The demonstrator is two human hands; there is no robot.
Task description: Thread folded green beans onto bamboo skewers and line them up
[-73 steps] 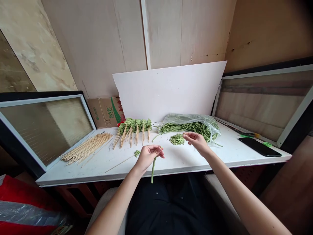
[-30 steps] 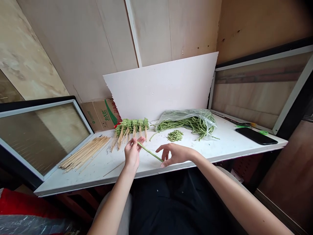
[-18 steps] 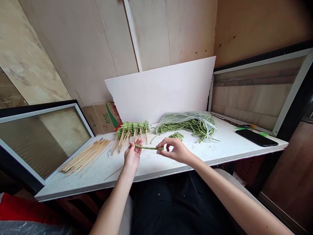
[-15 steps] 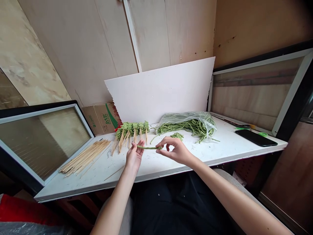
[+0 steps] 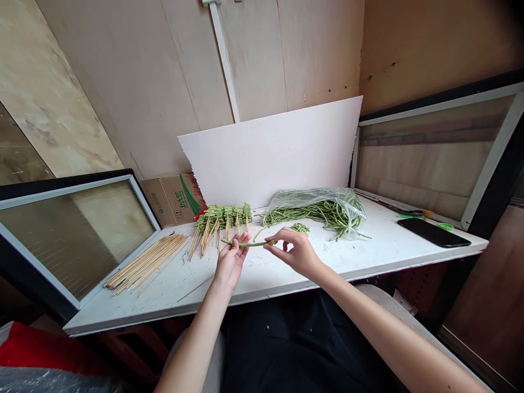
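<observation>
A green long bean [image 5: 256,244] stretches level between my two hands above the table. My left hand [image 5: 233,259] is palm up, its thumb pressing the bean against the fingers, with the bean's thin end poking out to the left. The thumb and forefinger of my right hand [image 5: 295,252] pinch the other end. Behind my left hand lie bundles of skewered bean pieces [image 5: 227,213], their bamboo sticks pointing toward me. Just beyond my right hand is a small heap of cut bean pieces [image 5: 301,227]. A clear plastic bag of long beans [image 5: 315,210] lies behind it.
Loose bamboo skewers [image 5: 147,262] are spread on the left of the white table [image 5: 262,281], and one single skewer [image 5: 195,288] lies near its front edge. A black phone [image 5: 434,232] rests at the right. A cardboard box [image 5: 170,199] and a white board [image 5: 274,153] stand at the back.
My left hand has slid along the bean toward my right hand, so more of the thin end sticks out to the left. The whole view has shifted slightly.
</observation>
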